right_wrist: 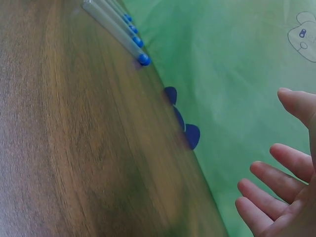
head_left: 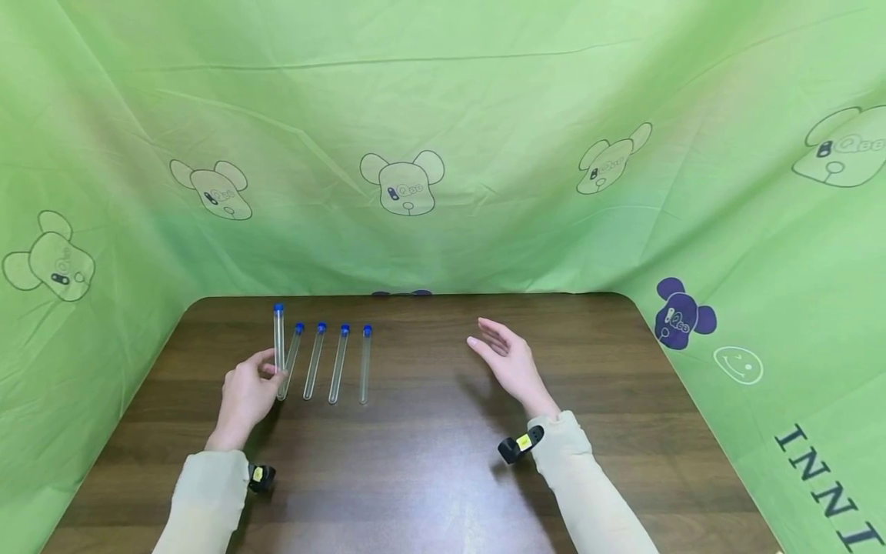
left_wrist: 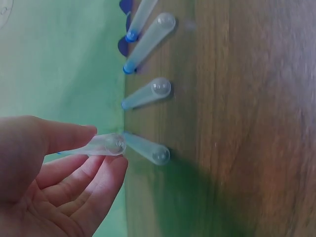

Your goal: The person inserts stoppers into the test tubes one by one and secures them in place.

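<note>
My left hand (head_left: 251,391) pinches a clear test tube (head_left: 279,335) with a blue cap, between thumb and fingers near its rounded bottom. In the left wrist view this held test tube (left_wrist: 106,144) is lifted off the table, its rounded end toward the camera. Several more capped test tubes lie in a row to its right; the nearest lying tube (head_left: 291,358) is partly overlapped by the held one, and the farthest tube (head_left: 365,365) is at the row's right end. Over the table's right half, my right hand (head_left: 511,363) holds nothing, its fingers relaxed and apart from the thumb (right_wrist: 296,103).
The brown wooden table (head_left: 415,462) has a green cloth (head_left: 484,254) with cartoon bear heads hanging behind it and at both sides. Each wrist carries a small black camera, the left camera (head_left: 261,478) and the right camera (head_left: 519,445).
</note>
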Action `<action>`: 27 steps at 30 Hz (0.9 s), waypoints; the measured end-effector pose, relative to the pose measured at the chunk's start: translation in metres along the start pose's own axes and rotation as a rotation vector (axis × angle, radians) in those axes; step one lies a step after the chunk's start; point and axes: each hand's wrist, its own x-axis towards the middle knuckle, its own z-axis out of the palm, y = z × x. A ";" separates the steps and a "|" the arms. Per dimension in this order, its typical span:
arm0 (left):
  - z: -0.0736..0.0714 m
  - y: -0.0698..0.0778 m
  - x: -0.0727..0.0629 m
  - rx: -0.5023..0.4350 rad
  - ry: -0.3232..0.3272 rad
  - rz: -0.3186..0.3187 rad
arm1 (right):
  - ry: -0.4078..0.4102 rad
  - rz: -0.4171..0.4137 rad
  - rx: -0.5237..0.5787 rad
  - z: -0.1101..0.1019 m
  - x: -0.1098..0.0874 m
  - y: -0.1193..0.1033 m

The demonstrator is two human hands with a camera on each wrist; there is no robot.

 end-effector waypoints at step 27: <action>-0.011 -0.033 0.016 0.159 -0.122 -0.058 | 0.034 0.023 -0.034 -0.012 0.008 0.028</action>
